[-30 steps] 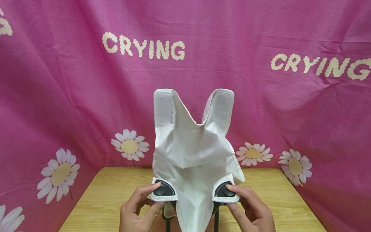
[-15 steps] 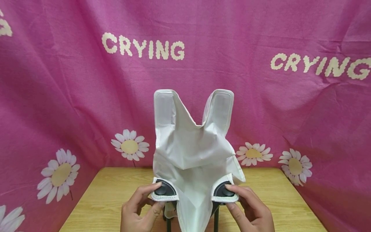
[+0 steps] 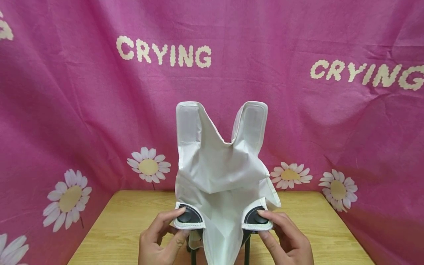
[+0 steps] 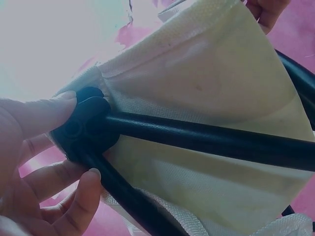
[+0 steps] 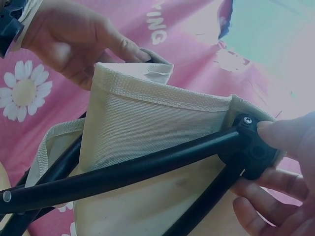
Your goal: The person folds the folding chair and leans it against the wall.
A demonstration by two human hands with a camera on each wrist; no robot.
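Observation:
A small folding chair with a white fabric seat (image 3: 228,206) stands at the middle front of the head view. Two fabric flaps, a left one (image 3: 188,125) and a right one (image 3: 254,121), stick up at its back. My left hand (image 3: 162,235) pinches the near left corner (image 3: 191,217), index finger on the black patch and thumb beneath. At the near right corner (image 3: 255,219), my right hand (image 3: 286,239) grips in the same way. From below, the wrist views show black plastic joints, the left one (image 4: 88,123) and the right one (image 5: 251,147), under my thumbs, with black tubes (image 4: 206,140) running off.
The chair stands on a light wooden table (image 3: 112,228). A pink cloth (image 3: 232,36) with daisies and white lettering hangs close behind and at both sides.

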